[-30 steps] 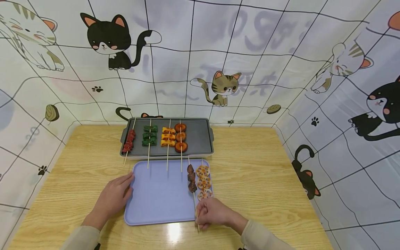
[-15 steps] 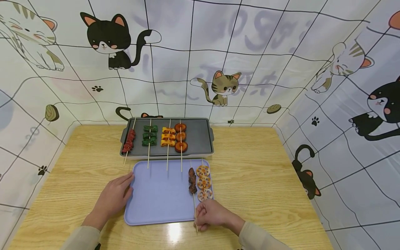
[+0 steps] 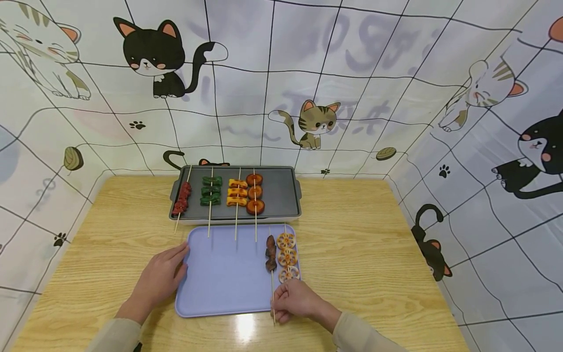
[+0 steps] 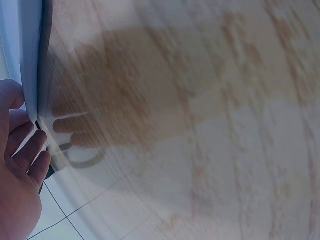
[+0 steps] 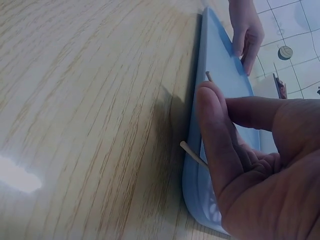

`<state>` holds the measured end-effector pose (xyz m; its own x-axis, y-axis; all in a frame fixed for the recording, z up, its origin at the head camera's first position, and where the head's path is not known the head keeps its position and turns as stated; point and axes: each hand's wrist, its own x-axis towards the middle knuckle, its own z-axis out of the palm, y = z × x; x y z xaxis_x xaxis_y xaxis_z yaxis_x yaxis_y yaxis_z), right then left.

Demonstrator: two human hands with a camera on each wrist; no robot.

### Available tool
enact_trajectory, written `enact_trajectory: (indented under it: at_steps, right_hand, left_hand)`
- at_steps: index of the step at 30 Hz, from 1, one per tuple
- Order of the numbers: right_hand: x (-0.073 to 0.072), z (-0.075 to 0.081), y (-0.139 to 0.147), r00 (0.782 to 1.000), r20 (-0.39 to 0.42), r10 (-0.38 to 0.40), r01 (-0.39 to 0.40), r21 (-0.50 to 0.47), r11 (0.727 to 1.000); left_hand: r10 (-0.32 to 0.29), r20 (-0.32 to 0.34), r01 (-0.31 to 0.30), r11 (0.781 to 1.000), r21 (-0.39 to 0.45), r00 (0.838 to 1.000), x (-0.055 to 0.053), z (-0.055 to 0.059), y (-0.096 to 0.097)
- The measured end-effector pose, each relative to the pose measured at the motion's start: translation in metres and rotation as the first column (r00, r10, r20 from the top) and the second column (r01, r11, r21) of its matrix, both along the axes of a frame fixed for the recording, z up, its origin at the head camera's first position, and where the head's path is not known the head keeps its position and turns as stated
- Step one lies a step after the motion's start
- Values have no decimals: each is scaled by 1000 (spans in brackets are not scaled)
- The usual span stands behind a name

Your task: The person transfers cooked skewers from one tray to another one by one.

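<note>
My right hand (image 3: 293, 302) pinches the lower stick of a dark brown meat skewer (image 3: 270, 258) above the right part of a lavender tray (image 3: 226, 310). Its stick tip (image 5: 208, 76) pokes out beyond the fingertips in the right wrist view. Just right of it on the tray lies a skewer of lotus root slices (image 3: 287, 257), its lower end covered by my right hand in the head view. Along the tray's left rim rests my left hand (image 3: 159, 274), fingers fairly straight against the edge and holding no skewer.
Behind the tray stands a dark grey grill pan (image 3: 281, 193). Across it lie a red meat skewer (image 3: 181, 199), a green pepper skewer (image 3: 210, 190), a yellow skewer (image 3: 236, 193) and one with brown round slices (image 3: 254, 193). Their sticks overhang its front. All stand on a wooden table (image 3: 352, 254).
My right hand has shifted slightly left with the meat skewer, which has turned more upright in view, its meat end lower and nearer the lotus root skewer. My left hand stays put.
</note>
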<state>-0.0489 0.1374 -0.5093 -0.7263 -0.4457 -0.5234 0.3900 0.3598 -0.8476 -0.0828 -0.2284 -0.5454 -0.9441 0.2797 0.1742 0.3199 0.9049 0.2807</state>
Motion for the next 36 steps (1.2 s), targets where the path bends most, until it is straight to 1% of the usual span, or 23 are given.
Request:
enact_trajectory:
  at_steps: [3, 9, 11, 14, 17, 19, 24, 27, 31, 33, 36]
  right_hand:
    - [0, 0, -2, 1000, -12, -22, 22, 24, 999]
    - [1, 0, -4, 997, -43, -62, 64, 41, 997]
    - [1, 0, -4, 996, -56, -65, 68, 53, 996]
    - [0, 1, -5, 995, -80, -56, 62, 73, 995]
    - [-1, 2, -6, 993, -114, -29, 40, 95, 995]
    - [-2, 3, -6, 991, -136, -9, 24, 112, 993]
    - [-2, 3, -7, 980, -193, 50, -15, 182, 983]
    - [-2, 2, -6, 973, -217, 83, -31, 235, 972]
    - [-3, 4, -6, 970, -216, 111, -47, 278, 959]
    - [-3, 4, -6, 971, -209, 113, -51, 284, 958]
    - [-2, 5, -6, 967, -217, 134, -63, 307, 950]
  left_hand:
    - [-1, -2, 1, 1000, 1, 1000, 0, 1, 0]
    - [1, 3, -1, 1000, 6, 1000, 0, 1, 0]
    - [-5, -7, 5, 1000, 12, 1000, 0, 1, 0]
    - [-21, -40, 22, 1000, 22, 999, -1, 0, 0]
    - [-37, -67, 39, 999, 30, 997, -1, 0, 0]
    - [-39, -72, 42, 999, 29, 997, -1, 0, 0]
    - [-30, -49, 31, 999, 27, 998, 0, 1, 0]
    - [-22, -35, 23, 999, 24, 999, 0, 1, 0]
    - [-17, -23, 17, 1000, 21, 1000, 0, 1, 0]
    - [-16, -20, 16, 1000, 20, 1000, 0, 1, 0]
    - [-16, -21, 17, 1000, 21, 1000, -1, 0, 0]
